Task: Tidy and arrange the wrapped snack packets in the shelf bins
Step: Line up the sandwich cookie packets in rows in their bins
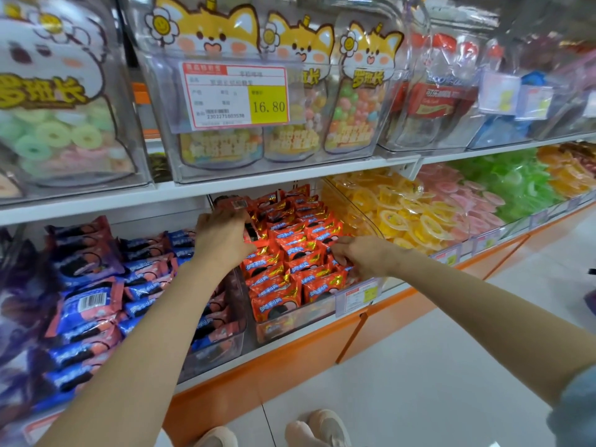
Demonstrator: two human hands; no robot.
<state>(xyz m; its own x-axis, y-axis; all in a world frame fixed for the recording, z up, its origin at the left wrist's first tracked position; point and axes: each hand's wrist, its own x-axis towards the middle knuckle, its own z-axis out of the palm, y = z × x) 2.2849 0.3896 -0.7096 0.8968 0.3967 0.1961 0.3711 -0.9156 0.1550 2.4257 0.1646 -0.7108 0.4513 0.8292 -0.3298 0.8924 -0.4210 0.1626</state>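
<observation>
The left hand grips red packets at the left wall of their bin, and the right hand pinches one at the right edge. Red rows appear largely squared and judged nearly done. The blue packets alongside lie jumbled and are outstanding.

The red packets with gold-foil ends are being kept upright in tight rows in a clear bin. Some at the far left are being gripped by the left hand; one at the right edge is being pinched by the right hand. Further left, blue and pink packets are lying heaped in a second bin.
</observation>
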